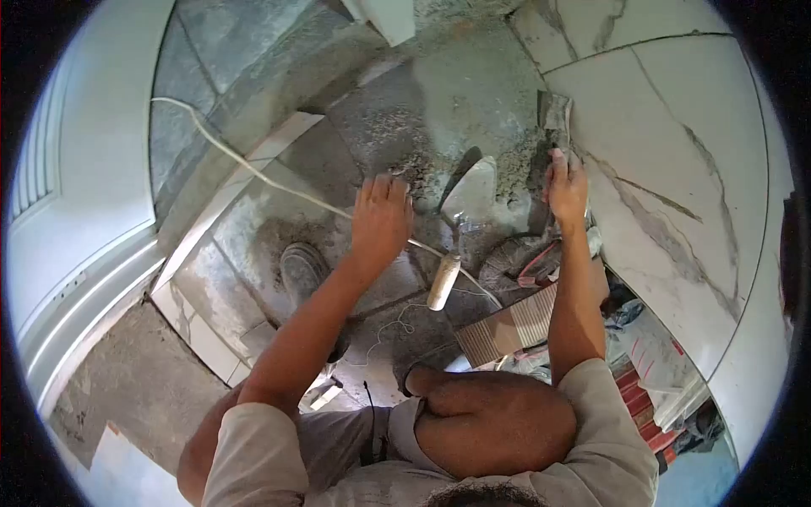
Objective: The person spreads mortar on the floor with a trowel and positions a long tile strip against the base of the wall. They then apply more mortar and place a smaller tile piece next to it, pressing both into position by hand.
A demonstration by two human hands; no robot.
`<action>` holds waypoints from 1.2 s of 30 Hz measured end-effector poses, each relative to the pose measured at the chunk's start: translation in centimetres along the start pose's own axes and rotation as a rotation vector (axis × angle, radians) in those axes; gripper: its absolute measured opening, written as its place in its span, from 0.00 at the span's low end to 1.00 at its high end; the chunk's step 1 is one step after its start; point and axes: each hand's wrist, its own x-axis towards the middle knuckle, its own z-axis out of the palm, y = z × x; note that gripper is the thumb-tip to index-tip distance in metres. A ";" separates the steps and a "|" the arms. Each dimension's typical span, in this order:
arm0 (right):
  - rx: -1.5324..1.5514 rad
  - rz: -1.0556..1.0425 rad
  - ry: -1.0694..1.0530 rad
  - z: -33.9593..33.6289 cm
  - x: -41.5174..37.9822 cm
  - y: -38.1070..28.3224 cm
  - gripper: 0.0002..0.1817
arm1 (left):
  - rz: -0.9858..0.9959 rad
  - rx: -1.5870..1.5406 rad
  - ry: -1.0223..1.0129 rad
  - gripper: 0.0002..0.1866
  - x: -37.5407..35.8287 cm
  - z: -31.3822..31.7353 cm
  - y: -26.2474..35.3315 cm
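- Head view: a flat grey piece (pixel 554 111) sits beside the veined tiles (pixel 676 182), right at the fingertips of the right hand (pixel 568 190).
- That hand's fingers are drawn narrow; whether they clasp the piece, I cannot tell.
- Between the hands, the trowel (pixel 473 193) lies on crumbly mortar (pixel 513 173), blade pointing away from the person, pale handle nearer.
- Left hand (pixel 382 215), back upward, has curled fingers near the mortar; I cannot tell if it holds anything.
- Cord (pixel 291 193) crosses the floor, partly hidden behind the left hand.
- Ridged board (pixel 507 328) lies near the right forearm.
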 end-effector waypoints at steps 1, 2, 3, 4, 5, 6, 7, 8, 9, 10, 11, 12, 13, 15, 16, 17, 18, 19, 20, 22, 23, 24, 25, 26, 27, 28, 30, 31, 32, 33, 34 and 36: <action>-0.022 -0.020 -0.024 -0.2 0.1 -0.3 0.19 | 0.108 0.022 0.229 0.32 1.0 0.6 -0.7; -0.044 -0.040 -0.044 -0.4 0.0 -0.4 0.19 | 0.220 0.047 0.457 0.32 2.0 1.0 -1.5; -0.014 -0.045 -0.058 0.0 -1.5 -0.8 0.19 | 0.208 0.077 0.466 0.32 1.4 0.2 -2.5; -0.078 -0.097 -0.070 -0.1 -2.0 -0.7 0.19 | 0.271 0.092 0.517 0.31 2.2 -0.2 -2.8; -0.147 -0.150 -0.078 -0.4 -2.5 -0.6 0.19 | 0.338 0.102 0.569 0.30 3.1 -0.4 -2.9; -0.145 -0.163 -0.071 -0.6 -3.3 -0.8 0.19 | 0.345 0.104 0.580 0.30 3.9 -0.6 -3.1; -0.099 -0.091 -0.040 -0.3 -4.6 -0.8 0.19 | 0.354 0.162 0.613 0.30 4.4 -0.9 -3.5; -0.053 -0.020 -0.001 -0.4 -5.7 -0.7 0.19 | 0.371 0.217 0.646 0.30 5.2 -1.2 -3.6; -0.055 -0.021 0.019 -0.8 -6.8 0.0 0.19 | 0.391 0.212 0.646 0.30 5.9 -1.3 -3.7; -0.064 -0.003 0.009 -1.1 -7.9 0.8 0.19 | 0.330 0.236 0.719 0.28 6.5 -1.5 -3.8; -0.074 0.015 -0.001 -1.5 -9.0 1.3 0.20 | 0.266 0.256 0.792 0.26 7.0 -1.6 -3.8; -0.076 0.013 0.014 -1.8 -10.0 1.4 0.20 | 0.280 0.250 0.794 0.26 7.0 -2.0 -3.3; -0.029 0.046 0.015 -2.1 -11.2 1.5 0.20 | 0.243 0.172 0.629 0.24 6.4 -2.6 -2.7; 0.020 0.080 0.023 -2.7 -12.9 1.3 0.19 | 0.211 0.097 0.461 0.23 5.3 -3.2 -1.7; 0.064 0.115 0.044 -3.1 -13.8 0.7 0.19 | 0.244 0.084 0.482 0.20 5.0 -3.2 -1.5; 0.109 0.150 0.065 -3.5 -14.6 0.5 0.19 | 0.278 0.071 0.502 0.17 4.9 -3.3 -1.2; 0.013 0.073 0.081 -4.6 -14.7 4.1 0.17 | 0.287 0.075 0.497 0.17 5.4 -3.5 -0.8; 0.016 0.073 0.087 -4.9 -15.1 3.5 0.17 | 0.352 0.091 0.581 0.16 6.3 -3.9 -0.4; -0.005 0.069 0.089 -5.3 -15.5 2.8 0.17 | 0.415 0.106 0.666 0.16 7.3 -4.3 0.0; -0.067 0.046 0.100 -6.3 -16.1 3.2 0.17 | 0.475 0.154 0.664 0.15 9.5 -5.2 0.8; -0.072 0.068 0.122 -7.0 -16.7 3.9 0.17 | 0.536 0.196 0.651 0.15 10.6 -5.2 1.5; -0.352 0.037 0.127 -7.8 -17.3 4.3 0.17 | 0.560 0.178 0.613 0.15 11.3 -5.1 2.1; -0.636 0.025 0.114 -8.9 -18.6 4.8 0.18 | 0.621 0.212 0.655 0.13 11.6 -5.0 2.4; -0.655 0.073 0.129 -9.7 -19.6 5.0 0.18 | 0.684 0.240 0.708 0.12 11.6 -4.9 3.1; -0.619 0.050 0.176 -10.2 -20.4 5.0 0.17 | 0.699 0.213 0.673 0.12 10.6 -4.9 3.8; -0.574 0.029 0.214 -10.3 -21.4 5.0 0.16 | 0.652 0.228 0.556 0.12 8.8 -5.3 4.1; -0.554 -0.102 0.338 -10.1 -21.5 6.5 0.16 | 0.612 0.267 0.455 0.13 6.7 -5.4 4.0; -0.544 -0.084 0.333 -10.1 -21.8 7.1 0.16 | 0.649 0.245 0.507 0.13 5.2 -4.9 3.5; -0.586 -0.096 0.361 -10.1 -21.8 7.6 0.18 | 0.691 0.219 0.564 0.13 3.9 -4.5 3.1; -0.630 -0.110 0.388 -10.3 -22.0 8.0 0.19 | 0.722 0.203 0.563 0.12 2.6 -3.7 2.3; -0.681 -0.097 0.402 -10.2 -22.4 8.9 0.19 | 0.751 0.187 0.569 0.11 1.1 -2.8 1.3; -0.741 -0.117 0.426 -9.8 -22.8 8.9 0.18 | 0.601 0.191 0.341 0.11 -2.2 -1.9 0.5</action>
